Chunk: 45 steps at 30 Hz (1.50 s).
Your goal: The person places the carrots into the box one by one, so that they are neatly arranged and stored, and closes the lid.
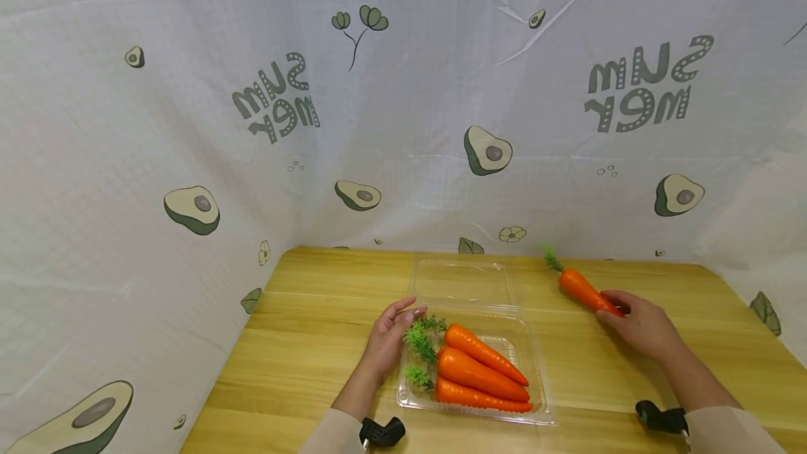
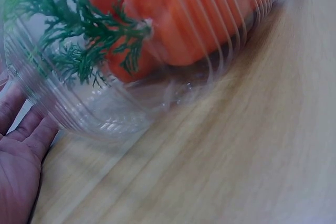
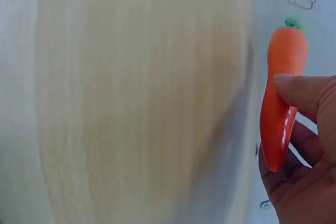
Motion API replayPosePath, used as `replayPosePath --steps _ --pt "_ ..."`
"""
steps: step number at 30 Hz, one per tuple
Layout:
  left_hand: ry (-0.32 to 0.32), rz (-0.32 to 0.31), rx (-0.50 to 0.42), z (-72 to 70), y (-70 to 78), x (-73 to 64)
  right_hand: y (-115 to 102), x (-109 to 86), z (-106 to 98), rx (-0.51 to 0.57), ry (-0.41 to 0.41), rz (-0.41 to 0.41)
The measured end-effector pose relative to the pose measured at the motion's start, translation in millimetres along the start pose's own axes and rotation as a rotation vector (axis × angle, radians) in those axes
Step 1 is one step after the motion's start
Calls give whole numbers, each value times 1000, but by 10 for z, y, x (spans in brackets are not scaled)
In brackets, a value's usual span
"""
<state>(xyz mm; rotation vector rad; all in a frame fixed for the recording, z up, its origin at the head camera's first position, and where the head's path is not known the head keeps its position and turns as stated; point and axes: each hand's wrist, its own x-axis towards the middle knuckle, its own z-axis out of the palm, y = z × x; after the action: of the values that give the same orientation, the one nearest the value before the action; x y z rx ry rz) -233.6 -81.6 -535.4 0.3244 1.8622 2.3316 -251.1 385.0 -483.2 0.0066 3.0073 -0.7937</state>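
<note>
An orange carrot (image 1: 583,291) with a green leafy top is pinched in my right hand (image 1: 643,326), over the right part of the table. In the right wrist view the thumb lies across the carrot (image 3: 283,98), with fingers behind it. Three more carrots (image 1: 482,373) lie side by side in a clear plastic clamshell box (image 1: 542,398), leaves toward the left. My left hand (image 1: 386,342) is at the box's left side. The left wrist view shows its fingers extended, right at the ribbed wall of the box (image 2: 100,114).
The clear lid (image 1: 463,282) of the box is folded back flat on the wooden table (image 1: 302,356). A white curtain (image 1: 403,104) with avocado prints hangs behind and to the sides of the table. Black wrist cameras (image 1: 381,431) are strapped at both sleeves.
</note>
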Motion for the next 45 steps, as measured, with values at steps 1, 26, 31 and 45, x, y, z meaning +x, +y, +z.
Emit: replayPosePath --steps 1,26,31,45 --pt "0 1 -1 0 0 -1 -13 -9 1 5 -1 2" --pt "2 -7 9 -10 -32 -5 -804 -357 87 98 24 -149" --pt "6 -12 2 -11 -28 9 -990 -441 124 114 36 -199" --pt "11 -17 -5 7 -5 29 -1391 -618 270 176 -45 -300"
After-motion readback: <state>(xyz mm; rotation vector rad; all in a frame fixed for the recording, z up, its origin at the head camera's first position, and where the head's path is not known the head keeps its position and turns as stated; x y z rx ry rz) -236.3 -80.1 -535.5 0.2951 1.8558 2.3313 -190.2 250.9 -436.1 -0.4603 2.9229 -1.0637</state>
